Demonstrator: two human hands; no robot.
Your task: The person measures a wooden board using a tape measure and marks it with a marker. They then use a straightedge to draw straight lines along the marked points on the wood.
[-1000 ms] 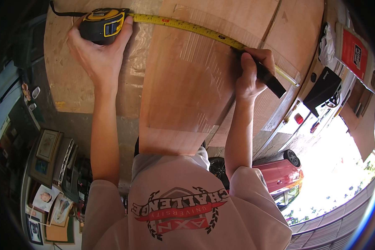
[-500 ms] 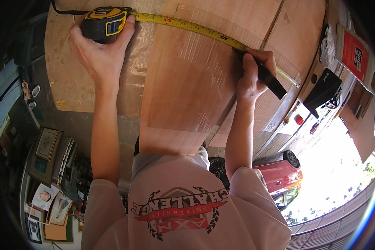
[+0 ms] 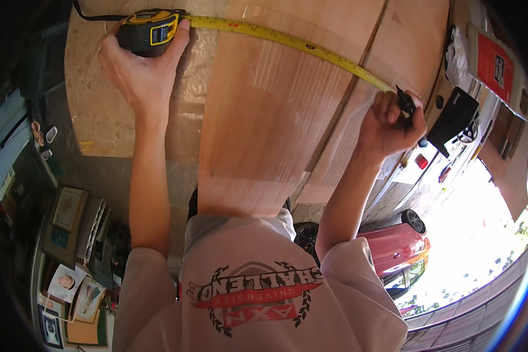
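My left hand [image 3: 142, 79] grips a black and yellow tape measure [image 3: 142, 40] at the far left, thumb along its side. From the case, the yellow tape blade [image 3: 299, 44] runs out to the right across a brown wooden panel [image 3: 252, 129]. My right hand [image 3: 387, 129] is closed around a black marker-like tool [image 3: 406, 104], its pointed end upward. The fingers of this hand are at the far end of the blade, whose tip they hide. A strip of clear ribbed plastic [image 3: 328, 73] lies on the panel beneath the blade.
More wooden boards [image 3: 405, 35] lie to the right, with a narrow gap between. Beyond them are a black flat object [image 3: 454, 120] and a red and white box [image 3: 496, 67]. Framed pictures [image 3: 69, 208] stand at lower left; a red car [image 3: 393, 249] is at lower right.
My right hand has moved right along the blade to its far end, and the black tool in it has turned point upward. My left hand with the tape measure has barely moved.
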